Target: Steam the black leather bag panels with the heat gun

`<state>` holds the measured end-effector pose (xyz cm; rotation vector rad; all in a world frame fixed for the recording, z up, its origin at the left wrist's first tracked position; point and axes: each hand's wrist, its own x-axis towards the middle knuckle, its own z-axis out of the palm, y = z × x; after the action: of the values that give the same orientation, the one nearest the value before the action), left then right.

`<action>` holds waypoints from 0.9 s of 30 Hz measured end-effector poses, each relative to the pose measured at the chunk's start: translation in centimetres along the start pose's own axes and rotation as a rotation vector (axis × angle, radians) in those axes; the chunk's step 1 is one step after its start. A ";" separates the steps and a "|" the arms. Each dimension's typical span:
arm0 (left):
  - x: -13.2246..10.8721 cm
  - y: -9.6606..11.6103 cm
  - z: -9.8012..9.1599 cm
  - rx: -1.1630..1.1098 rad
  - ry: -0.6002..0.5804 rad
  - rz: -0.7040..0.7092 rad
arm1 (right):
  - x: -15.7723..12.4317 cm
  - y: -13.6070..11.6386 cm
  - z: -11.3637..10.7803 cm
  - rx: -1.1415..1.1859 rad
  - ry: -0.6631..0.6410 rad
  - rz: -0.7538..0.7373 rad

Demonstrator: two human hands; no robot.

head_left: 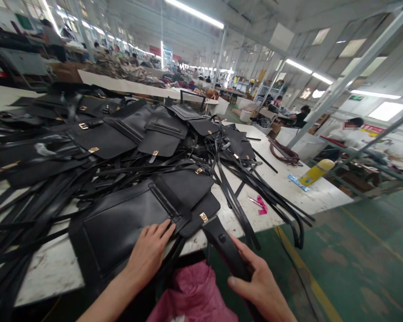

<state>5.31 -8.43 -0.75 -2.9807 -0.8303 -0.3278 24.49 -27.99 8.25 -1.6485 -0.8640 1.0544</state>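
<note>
My left hand (150,249) lies with fingers stretched out on a black leather bag (121,223) at the table's front edge. My right hand (258,281) is closed around a long black object with a small round knob (226,246); I cannot tell its exact kind. Its far end is beside a gold clasp (203,217) on a black flap (201,210) of the bags. Pink checked cloth (198,290) shows below, between my arms.
Black bags (127,129) with loose straps are heaped across the white table (275,197). To the right lie pink-handled scissors (260,203), coiled brown straps (284,151) and a yellow bottle (317,172). Other people work farther back.
</note>
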 end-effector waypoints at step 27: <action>-3.5 -1.1 1.5 -0.099 0.168 -0.039 | 14.3 -4.6 10.3 -0.701 -0.277 -0.238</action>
<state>2.13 -9.11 -3.02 -2.9757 -0.8791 -0.6281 20.08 -10.36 7.47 -1.9084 -1.7131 0.8696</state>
